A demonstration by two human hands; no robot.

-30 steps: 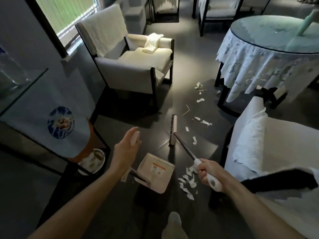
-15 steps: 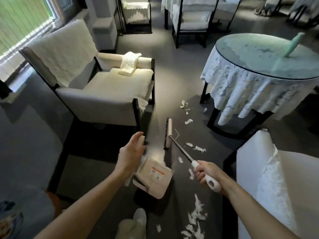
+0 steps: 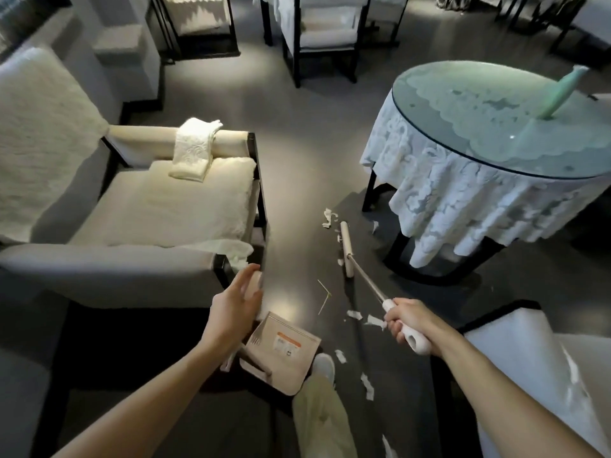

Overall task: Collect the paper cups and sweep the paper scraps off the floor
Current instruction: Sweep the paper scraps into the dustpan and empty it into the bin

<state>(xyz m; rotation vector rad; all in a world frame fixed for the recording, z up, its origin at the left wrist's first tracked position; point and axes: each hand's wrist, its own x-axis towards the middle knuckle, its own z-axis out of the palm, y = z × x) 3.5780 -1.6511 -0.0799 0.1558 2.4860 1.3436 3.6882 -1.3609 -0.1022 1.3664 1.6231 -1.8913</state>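
Paper scraps point(image 3: 355, 314): white torn bits scattered on the dark floor point(image 3: 297, 133). Two lie just left of the right hand's fingers, the nearer almost at the knuckles. Others lie below that hand, beside the person's shoe point(image 3: 324, 363). A small cluster sits well beyond the fingers, at the far end of the broom head.

Right hand point(image 3: 408, 325): fingers wrapped fully round the white grip of the broom point(image 3: 347, 249). The metal shaft runs away from the fingers, up and left, to the cream head lying on the floor.

Left hand point(image 3: 236, 309): fingers curled round the cream top of the dustpan's upright handle; fingertips hidden behind it. Dustpan point(image 3: 284, 355) tray hangs directly under this hand, orange label facing up. Cannot tell whether it touches the floor.

Surroundings: armchair point(image 3: 148, 209) just beyond the left fingers, with a folded towel point(image 3: 195, 150) draped over its armrest. Round table point(image 3: 496, 104), glass top over lace cloth, well beyond the right fingers.
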